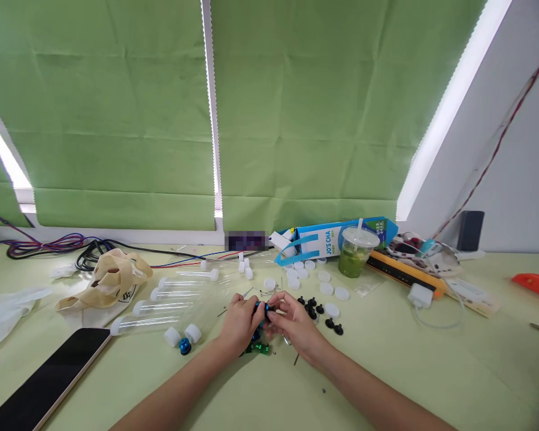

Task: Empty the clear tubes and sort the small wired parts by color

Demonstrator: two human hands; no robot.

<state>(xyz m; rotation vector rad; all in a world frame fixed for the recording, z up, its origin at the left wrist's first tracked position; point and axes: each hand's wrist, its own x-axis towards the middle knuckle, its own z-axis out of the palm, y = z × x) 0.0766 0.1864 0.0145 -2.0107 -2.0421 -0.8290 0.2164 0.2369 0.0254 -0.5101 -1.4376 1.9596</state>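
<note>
My left hand (239,323) and my right hand (293,320) meet over the middle of the table, fingers pinched together on a small blue metal part (261,308) held between them. A green metal part (261,348) lies on the table just below my hands, and a blue cap-like part (185,345) sits further left. Small black knobs (318,310) lie scattered to the right of my right hand. Several clear plastic tubes (164,308) with white caps lie to the left of my left hand.
White round caps (326,281) are strewn behind my hands. A phone (49,380) lies at the near left, a tan cloth bag (112,276) and cables behind it. A green drink cup (356,250), a blue-white carton (330,236) and a charger (420,294) stand at the right.
</note>
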